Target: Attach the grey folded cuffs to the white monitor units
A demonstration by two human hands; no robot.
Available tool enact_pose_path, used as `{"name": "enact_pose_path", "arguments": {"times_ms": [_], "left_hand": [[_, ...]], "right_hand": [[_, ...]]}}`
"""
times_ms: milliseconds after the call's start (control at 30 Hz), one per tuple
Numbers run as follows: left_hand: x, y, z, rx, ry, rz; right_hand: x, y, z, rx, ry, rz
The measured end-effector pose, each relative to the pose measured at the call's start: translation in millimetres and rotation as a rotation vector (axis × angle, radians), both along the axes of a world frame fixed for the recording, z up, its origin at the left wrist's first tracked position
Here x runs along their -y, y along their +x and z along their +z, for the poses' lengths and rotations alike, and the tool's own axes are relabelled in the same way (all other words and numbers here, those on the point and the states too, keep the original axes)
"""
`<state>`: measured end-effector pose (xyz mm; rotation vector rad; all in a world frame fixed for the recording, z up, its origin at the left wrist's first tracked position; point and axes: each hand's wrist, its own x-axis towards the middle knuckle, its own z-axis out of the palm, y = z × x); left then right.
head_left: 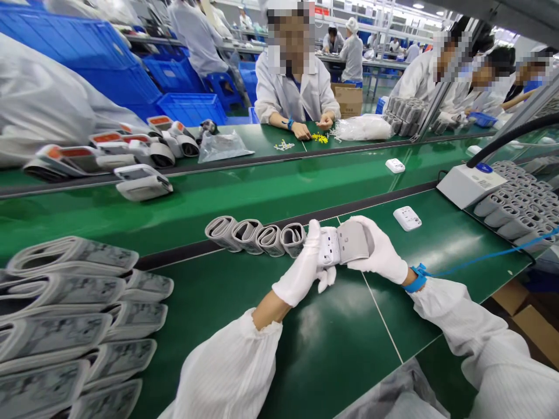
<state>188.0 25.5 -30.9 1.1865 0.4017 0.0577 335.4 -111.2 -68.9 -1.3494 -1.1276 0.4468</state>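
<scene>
My left hand [303, 267], in a white glove, is closed on a white plastic device housing [329, 247] with small slots in its face. My gloved right hand [382, 250] grips a rolled grey cuff [353, 241], its flat side turned up. Housing and cuff meet edge to edge above the green bench; whether they are joined I cannot tell. Just left of my left hand stands a row of rolled grey cuffs [247, 235]. To the right of my right hand lies another white housing [407, 218].
Stacked cuffs [61, 297] fill the left; more cuffs [519, 201] stand right, beside a white box [471, 185] with a black flexible arm. A green conveyor [262, 186] carries a housing [395, 166] and cuffed device [143, 182]. A co-worker [297, 87] sits opposite. A blue cord [489, 253] trails from my right wrist.
</scene>
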Motion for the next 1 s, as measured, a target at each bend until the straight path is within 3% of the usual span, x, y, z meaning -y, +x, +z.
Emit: {"name": "enact_pose_path", "arguments": {"times_ms": [233,433,600,733,867,1000], "left_hand": [[3,-2,-1.4,-0.111,0.242,0.007],[4,-7,-11.0,-0.154,0.431,0.0],[10,-6,-14.0,-0.089,0.468,0.029],[12,-3,-14.7,-0.035,0.6,0.087],[8,-4,-21.1,0.059,0.876,-0.014],[3,-5,-23.0,0.115,1.032,-0.017]], "right_hand": [[2,-7,-4.6,0.242,-0.07,-0.038],[2,-11,-11.5,0.418,-0.058,-0.108],[1,-19,-22.6,0.475,-0.062,-0.179],[1,-24,-30.0,0.357,-0.056,-0.239],[0,-23,-27.1,0.129,-0.12,-0.238],[0,-19,-20.7,0.034,-0.195,-0.224]]}}
